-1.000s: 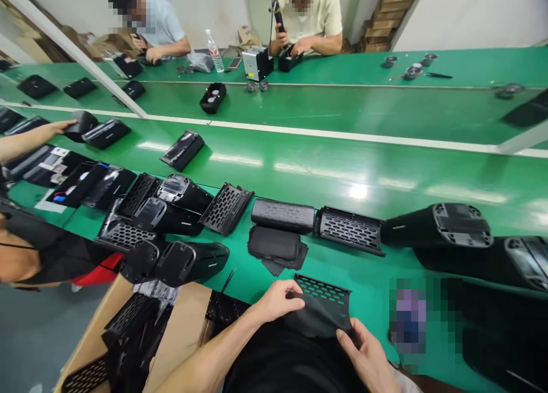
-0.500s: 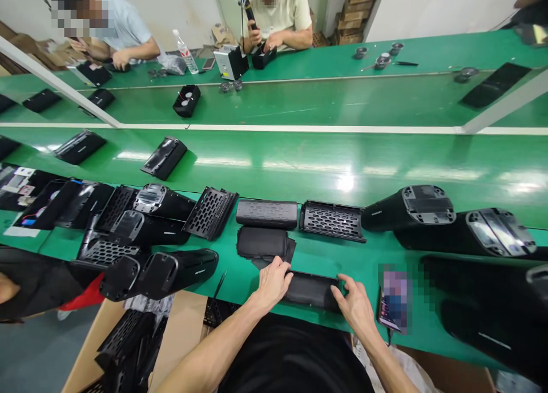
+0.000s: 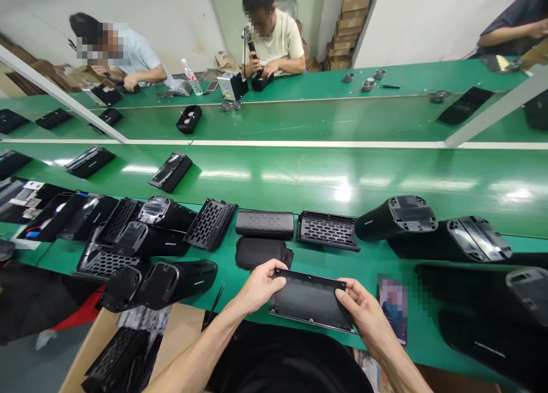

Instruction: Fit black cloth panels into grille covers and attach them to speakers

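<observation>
Both my hands hold a black speaker grille panel [image 3: 309,299], slightly tilted up at the near edge of the green bench. Its face toward me is dark and smooth, with small screw posts along the long edges. My left hand [image 3: 264,286] is closed on the left end, thumb on top. At the right end my right hand [image 3: 360,303] pinches the corner between thumb and fingers. Just beyond lies a stack of black cloth pieces [image 3: 261,252]. Behind it sit a closed-looking grille [image 3: 264,224] and a grille with open slots [image 3: 327,230].
Black speaker housings stand at right [image 3: 396,217] and left [image 3: 180,282]. A phone [image 3: 393,310] lies by my right hand. An open carton [image 3: 180,336] holds more grilles below left. Across the green conveyor [image 3: 274,170], co-workers sit; speakers [image 3: 171,171] rest on the belt.
The panel has been raised and turned so that its inner face with the screw posts shows. My hands have shifted from resting at its ends to gripping them. The view has tilted up a little.
</observation>
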### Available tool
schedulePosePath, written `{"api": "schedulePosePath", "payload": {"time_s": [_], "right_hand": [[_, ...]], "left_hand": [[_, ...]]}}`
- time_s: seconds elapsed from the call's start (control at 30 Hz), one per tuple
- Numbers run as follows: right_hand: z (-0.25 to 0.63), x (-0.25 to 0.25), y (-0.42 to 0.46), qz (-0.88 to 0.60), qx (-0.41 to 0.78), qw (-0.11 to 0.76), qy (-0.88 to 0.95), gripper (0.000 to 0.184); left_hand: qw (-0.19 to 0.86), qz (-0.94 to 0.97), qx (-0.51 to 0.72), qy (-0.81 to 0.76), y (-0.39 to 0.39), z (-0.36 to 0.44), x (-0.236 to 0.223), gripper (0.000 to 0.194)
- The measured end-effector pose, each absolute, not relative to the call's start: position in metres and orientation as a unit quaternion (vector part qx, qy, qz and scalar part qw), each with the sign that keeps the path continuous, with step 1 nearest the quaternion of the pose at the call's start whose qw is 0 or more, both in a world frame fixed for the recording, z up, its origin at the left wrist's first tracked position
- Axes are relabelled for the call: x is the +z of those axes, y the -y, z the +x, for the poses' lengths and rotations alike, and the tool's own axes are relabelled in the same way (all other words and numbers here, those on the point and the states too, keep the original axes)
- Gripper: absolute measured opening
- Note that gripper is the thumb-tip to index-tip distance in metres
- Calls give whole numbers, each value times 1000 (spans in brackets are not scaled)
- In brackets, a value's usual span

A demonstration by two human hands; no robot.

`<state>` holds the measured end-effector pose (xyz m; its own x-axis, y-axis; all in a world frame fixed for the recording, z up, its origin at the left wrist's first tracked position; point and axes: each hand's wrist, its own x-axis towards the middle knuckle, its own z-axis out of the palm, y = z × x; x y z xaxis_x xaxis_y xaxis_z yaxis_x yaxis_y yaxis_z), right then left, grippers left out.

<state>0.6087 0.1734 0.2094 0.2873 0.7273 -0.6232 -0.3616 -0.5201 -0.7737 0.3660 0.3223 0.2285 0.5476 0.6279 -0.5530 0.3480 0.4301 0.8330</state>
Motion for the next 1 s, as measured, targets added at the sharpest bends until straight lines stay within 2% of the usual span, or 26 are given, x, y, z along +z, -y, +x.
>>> {"api": "schedulePosePath", "payload": {"time_s": [0.13, 0.37, 0.63, 0.87, 1.0], "right_hand": [[608, 224, -174, -588, 610, 520, 108, 53], [603, 234, -174, -588, 610, 520, 112, 48], [602, 237, -174, -588, 603, 520, 139, 48], [608, 233, -165, -618, 579, 506, 162, 72], [609, 233, -163, -591, 601, 512, 166, 74]], "left_hand": [[726, 512, 126, -442, -323, 363, 247, 35], [735, 488, 135, -450, -321, 358, 257, 34], [720, 495, 170, -455, -321, 357, 245, 36], [741, 465, 215, -433, -322, 356, 241, 37], [734, 469, 221, -439, -323, 356, 242, 39]]}}
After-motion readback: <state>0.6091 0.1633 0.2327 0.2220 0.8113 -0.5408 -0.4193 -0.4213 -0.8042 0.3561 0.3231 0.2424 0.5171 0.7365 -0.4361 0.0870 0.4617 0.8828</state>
